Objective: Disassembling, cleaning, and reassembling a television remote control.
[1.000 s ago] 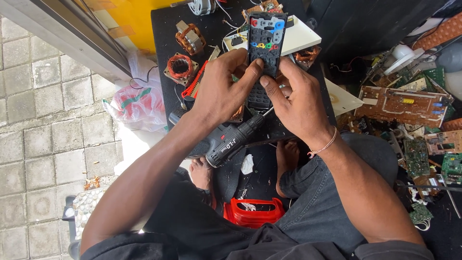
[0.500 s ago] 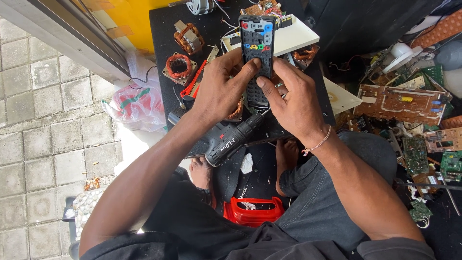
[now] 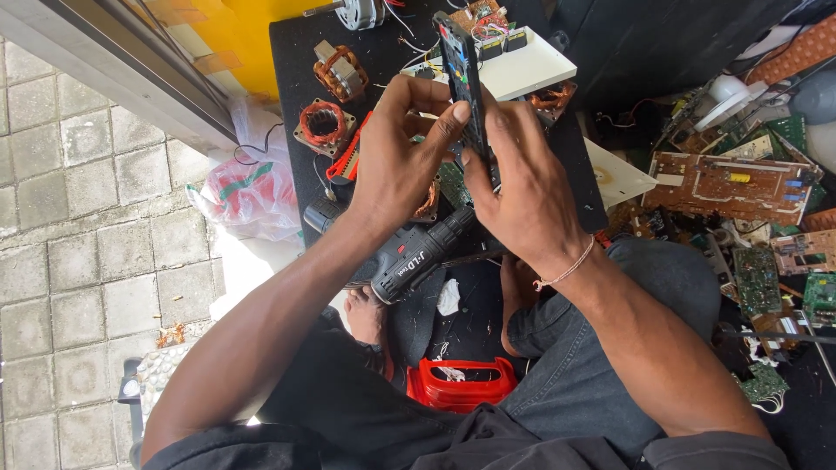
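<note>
Turned edge-on, remote control (image 3: 461, 78) now points away, both hands (image 3: 514, 187) gripping.

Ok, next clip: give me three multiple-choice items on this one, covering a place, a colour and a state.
1. Where does the drill lie?
A. below the hands
B. on the paving
C. on the white board

2. What colour is the tray by the person's legs?
A. blue
B. red
C. green

3. How is the remote held?
A. flat on the table
B. in one hand
C. edge-on between both hands

Answers: 1 A, it lies under the wrists; 2 B, its rim is plainly red; 3 C, left hand and right hand both grip it.
</note>
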